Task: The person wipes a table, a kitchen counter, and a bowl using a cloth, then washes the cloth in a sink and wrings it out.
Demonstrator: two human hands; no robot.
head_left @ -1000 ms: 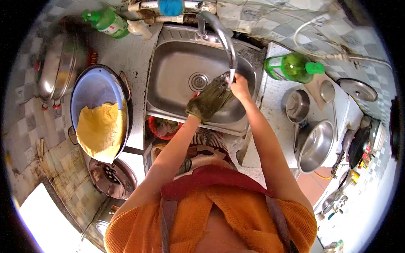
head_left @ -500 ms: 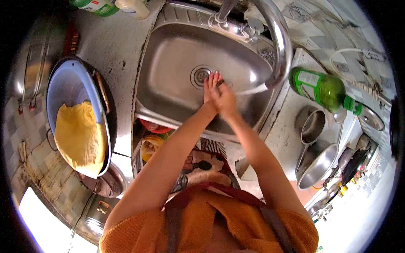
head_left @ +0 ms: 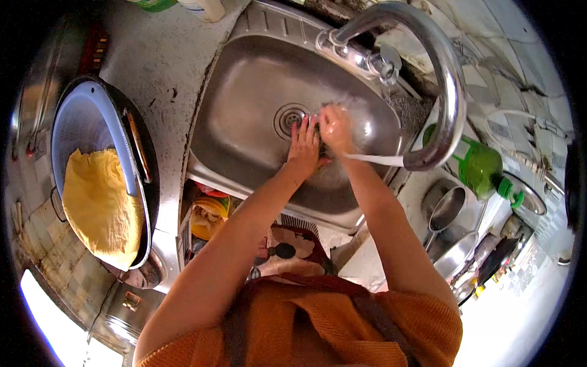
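Note:
Both my hands are wet and low in the steel sink (head_left: 244, 73), close to the drain (head_left: 290, 120). My left hand (head_left: 304, 150) is open, its fingers stretched out toward the drain. Right beside its fingertips, my right hand (head_left: 335, 129) is closed with curled fingers; whether anything is inside them is hidden. A water stream (head_left: 376, 159) runs from the curved faucet (head_left: 449, 79) onto my right wrist, and drops splash around the hand.
Left of the sink, a blue strainer (head_left: 85, 116) holding a yellow cloth (head_left: 101, 205) sits in a dark pot. On the right counter are a green bottle (head_left: 480, 168), a small saucepan (head_left: 446, 208) and a metal bowl (head_left: 455, 254). An orange container (head_left: 208, 220) shows below the sink.
My hands have come apart from being pressed over each other. The right one has moved right and curled its fingers, and the water now meets its wrist. The view has shifted slightly.

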